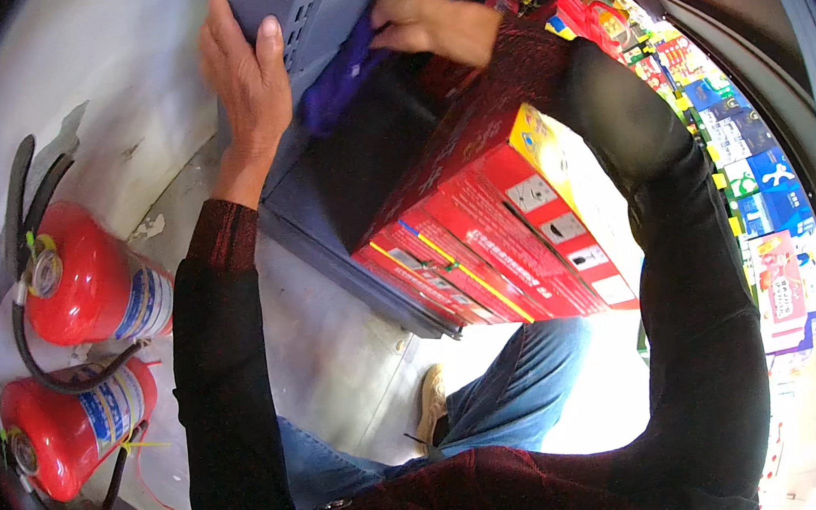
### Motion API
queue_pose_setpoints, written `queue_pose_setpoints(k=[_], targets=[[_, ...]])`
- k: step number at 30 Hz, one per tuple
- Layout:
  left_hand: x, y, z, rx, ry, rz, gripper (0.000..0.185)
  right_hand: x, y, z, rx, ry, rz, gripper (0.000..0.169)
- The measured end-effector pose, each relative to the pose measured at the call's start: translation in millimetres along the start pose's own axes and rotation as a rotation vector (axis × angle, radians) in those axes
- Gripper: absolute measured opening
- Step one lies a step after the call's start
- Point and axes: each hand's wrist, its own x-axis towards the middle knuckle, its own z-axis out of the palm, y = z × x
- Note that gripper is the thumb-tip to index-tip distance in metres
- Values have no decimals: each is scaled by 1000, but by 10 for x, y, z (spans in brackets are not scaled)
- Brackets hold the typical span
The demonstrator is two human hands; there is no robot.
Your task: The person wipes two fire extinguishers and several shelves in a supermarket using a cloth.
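My left hand point(249, 84) lies against the edge of a grey metal shelf upright point(274, 6), fingers extended and thumb apart, with nothing seen in its grasp. Behind a large red box, my right hand point(427, 22) reaches over the shelf and grips a purple cloth point(343, 85), which is blurred and touches the shelf's back panel near the slotted upright. The red carton point(482, 239), with a yellow side and small printed pictures, stands on the grey shelf base just below my right forearm. Part of the right hand's fingers is hidden by the cloth and blur.
Two red fire extinguishers point(97, 279) point(81, 432) with black hoses are on the floor at the left by a pale wall point(154, 80). Packaged goods point(761, 177) fill shelves on the right. A grey shelf base point(350, 277) edges the floor near my legs.
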Motion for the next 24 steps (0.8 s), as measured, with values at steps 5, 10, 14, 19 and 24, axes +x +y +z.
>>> queue_pose_setpoints(k=[5,10,14,19,24], targets=[[47,50,-151,-51,-89,-110,53,472,-1012,371,282,204,96,23],[146,23,-211,-89,-98,-155,54,568,-820,432,460,152,372,21],[82,65,-137,-103,-144,-189,56,-15,398,79,251,246,250,20],[34,20,-98,-138,-166,-192,62,-498,942,-413,-153,-130,377,23],[-4,-45,-77,-194,-132,-200,61,-370,645,48,-73,215,-265,15]])
